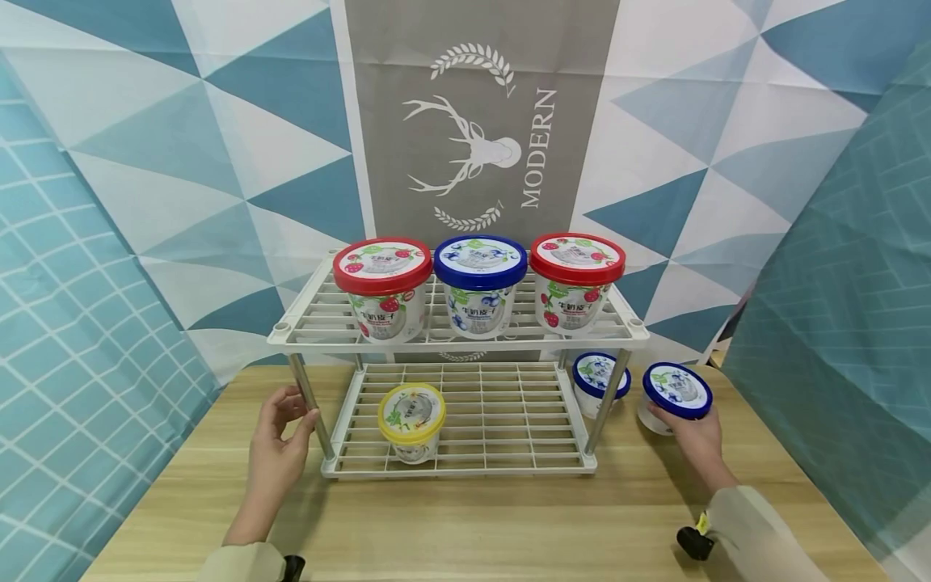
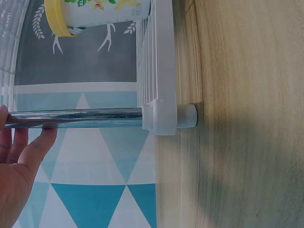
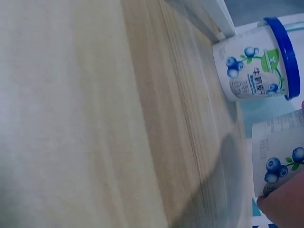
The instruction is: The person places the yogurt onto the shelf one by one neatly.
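My right hand (image 1: 701, 444) grips a paper tub with a blue lid (image 1: 678, 390) and blueberry print, to the right of the rack. A second blue-lidded tub (image 3: 254, 61) stands upright on the table beside the rack's right leg, close to the held one. My left hand (image 1: 280, 444) holds the front left metal post (image 2: 76, 118) of the white two-tier rack (image 1: 465, 467), thumb against the post; some fingers are cut off in the left wrist view. On the lower shelf sits a smaller yellow-lidded tub (image 1: 412, 420), left of centre.
Along the upper shelf stand a red-lidded tub (image 1: 383, 283), a blue-lidded tub (image 1: 480, 283) and another red-lidded tub (image 1: 578, 279). The rack rests on a wooden table (image 1: 465, 525). Patterned cloth (image 1: 291, 121) hangs behind and at both sides.
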The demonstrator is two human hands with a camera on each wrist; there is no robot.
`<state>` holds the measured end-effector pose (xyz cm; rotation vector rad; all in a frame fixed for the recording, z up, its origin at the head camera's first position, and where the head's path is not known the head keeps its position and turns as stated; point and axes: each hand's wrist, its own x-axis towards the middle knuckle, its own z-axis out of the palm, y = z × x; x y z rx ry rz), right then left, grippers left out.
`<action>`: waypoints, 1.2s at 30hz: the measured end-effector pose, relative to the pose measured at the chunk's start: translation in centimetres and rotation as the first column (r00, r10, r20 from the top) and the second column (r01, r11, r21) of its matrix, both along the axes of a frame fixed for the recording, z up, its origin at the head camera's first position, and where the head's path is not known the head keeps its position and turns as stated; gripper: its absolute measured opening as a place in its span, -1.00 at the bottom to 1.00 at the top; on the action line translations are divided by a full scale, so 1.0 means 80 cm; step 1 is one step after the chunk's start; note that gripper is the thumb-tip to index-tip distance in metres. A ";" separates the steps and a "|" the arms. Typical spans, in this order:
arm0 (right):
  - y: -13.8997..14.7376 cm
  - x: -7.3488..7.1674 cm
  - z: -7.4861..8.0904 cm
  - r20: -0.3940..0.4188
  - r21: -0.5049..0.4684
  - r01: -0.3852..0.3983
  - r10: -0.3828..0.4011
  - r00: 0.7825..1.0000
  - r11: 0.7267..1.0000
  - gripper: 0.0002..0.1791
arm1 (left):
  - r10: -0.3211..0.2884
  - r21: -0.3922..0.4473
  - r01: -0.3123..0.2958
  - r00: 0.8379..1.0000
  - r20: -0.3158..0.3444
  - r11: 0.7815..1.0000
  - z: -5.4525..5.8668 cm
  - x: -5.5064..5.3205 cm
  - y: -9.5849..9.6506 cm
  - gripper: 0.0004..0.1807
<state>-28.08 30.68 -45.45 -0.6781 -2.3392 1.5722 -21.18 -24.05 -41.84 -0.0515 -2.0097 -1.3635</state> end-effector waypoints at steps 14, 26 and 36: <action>-0.018 0.028 0.006 -0.007 -0.018 0.014 -0.014 1.000 1.000 0.26 | -0.008 0.011 0.007 1.000 0.014 1.000 0.002 -0.001 -0.001 -0.56; -0.027 0.051 0.005 -0.006 0.000 0.035 -0.035 0.999 0.999 0.30 | -0.016 0.003 0.016 1.000 -0.017 1.000 0.005 -0.002 -0.001 -0.56; -0.038 0.067 0.005 -0.023 -0.019 0.066 -0.066 0.998 0.998 0.32 | -0.011 0.017 0.011 1.000 0.004 1.000 0.000 -0.001 -0.002 -0.54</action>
